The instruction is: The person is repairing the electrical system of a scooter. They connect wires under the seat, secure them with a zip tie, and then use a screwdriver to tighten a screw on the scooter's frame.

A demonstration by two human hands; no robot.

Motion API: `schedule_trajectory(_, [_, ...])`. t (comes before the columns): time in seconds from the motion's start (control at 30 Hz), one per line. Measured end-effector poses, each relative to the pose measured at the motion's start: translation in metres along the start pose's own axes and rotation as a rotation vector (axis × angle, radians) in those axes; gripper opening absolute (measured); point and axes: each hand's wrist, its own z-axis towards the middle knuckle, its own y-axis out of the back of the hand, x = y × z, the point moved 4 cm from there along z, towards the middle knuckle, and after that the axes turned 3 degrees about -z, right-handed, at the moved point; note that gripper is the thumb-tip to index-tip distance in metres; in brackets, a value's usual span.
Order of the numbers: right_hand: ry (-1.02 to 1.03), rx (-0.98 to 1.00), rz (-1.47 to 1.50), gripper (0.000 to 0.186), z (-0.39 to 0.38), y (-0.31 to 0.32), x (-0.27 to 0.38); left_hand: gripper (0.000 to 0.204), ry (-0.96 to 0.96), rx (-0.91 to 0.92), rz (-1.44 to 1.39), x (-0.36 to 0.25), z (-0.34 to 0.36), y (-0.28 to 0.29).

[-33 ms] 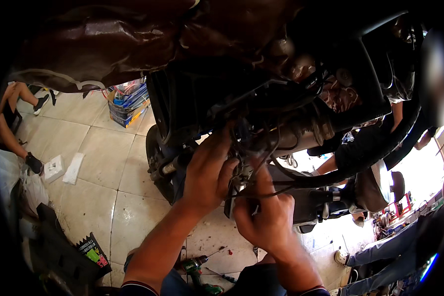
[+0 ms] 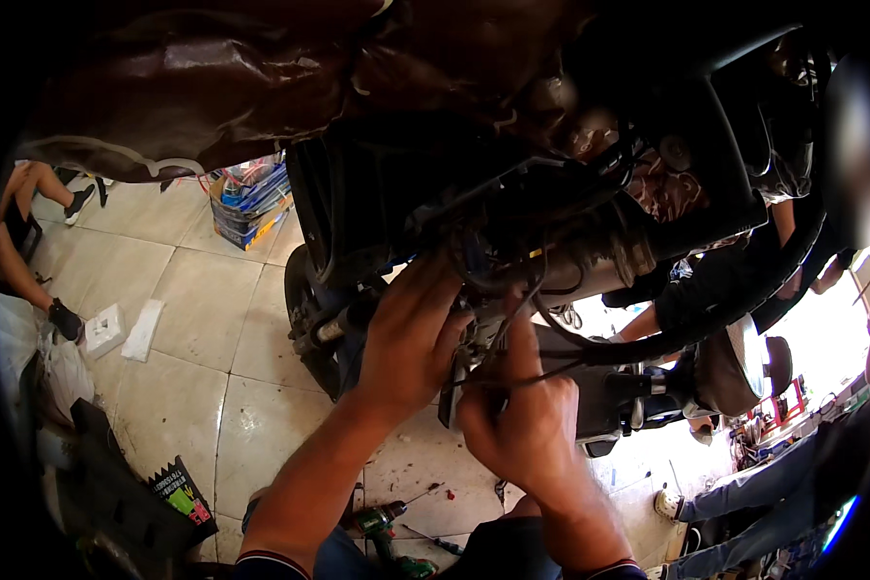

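Note:
Under a dark vehicle frame with a steering column [image 2: 590, 266], both hands work among black cables [image 2: 546, 290] and small metal fittings [image 2: 474, 353]. My left hand [image 2: 406, 343] is left of the fittings, its fingers bent round them and reaching up into the wiring; what exactly it grips is hidden. My right hand [image 2: 522, 425] is right of the fittings and lower, with the index finger raised against the cables and the other fingers curled in; what these hold cannot be made out. A glossy brown covering [image 2: 213, 77] spreads over the top of the view.
On the tiled floor lie a green drill [image 2: 382, 522], white foam pieces [image 2: 106, 329], a box of supplies [image 2: 251, 208] and a dark packet [image 2: 179, 498]. Other people's legs show at the left [image 2: 24, 271] and lower right [image 2: 744, 493]; a curved black tube [image 2: 706, 329] arches to my right.
My right index finger has shifted slightly among the cables, and the wires beside it have moved a little. My left hand stays in nearly the same place.

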Motion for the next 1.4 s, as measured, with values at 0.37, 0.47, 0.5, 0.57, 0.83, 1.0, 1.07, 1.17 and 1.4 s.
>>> schedule_trajectory(0.37, [-0.167,0.216,-0.182,0.107,0.039,-0.014,0.003,0.046,0.117,0.069,0.098,0.007,0.016,0.005])
schedule_trajectory(0.47, [-0.171,0.171,-0.138,0.099,0.026,-0.012,-0.009,0.047,-0.044,-0.118,0.135,-0.004,-0.006,0.026])
schedule_trajectory(0.5, [-0.128,0.115,-0.119,0.094,0.022,-0.01,-0.013,0.049,-0.054,-0.141,0.122,-0.007,-0.011,0.032])
schedule_trajectory(0.57, [0.068,0.04,-0.054,0.085,0.011,-0.013,-0.019,0.047,-0.135,-0.121,0.128,-0.011,-0.014,0.035])
schedule_trajectory(0.83, [0.222,-0.102,0.1,0.043,-0.04,0.002,-0.049,0.026,-0.419,0.005,0.337,-0.009,0.031,0.014])
schedule_trajectory(1.0, [0.059,-0.08,0.229,0.026,-0.045,0.0,-0.052,0.032,-0.305,-0.035,0.358,-0.007,0.04,0.009])
schedule_trajectory(1.07, [-0.021,-0.053,0.295,0.024,-0.044,-0.006,-0.053,0.032,-0.135,-0.062,0.251,-0.006,0.034,0.01])
schedule_trajectory(1.17, [-0.07,-0.036,0.356,0.021,-0.041,-0.009,-0.051,0.026,-0.071,-0.187,0.119,-0.007,0.021,0.033])
schedule_trajectory(1.4, [-0.222,0.095,0.59,0.071,-0.035,-0.044,-0.021,0.036,0.665,0.073,-0.305,0.0,-0.028,0.046])
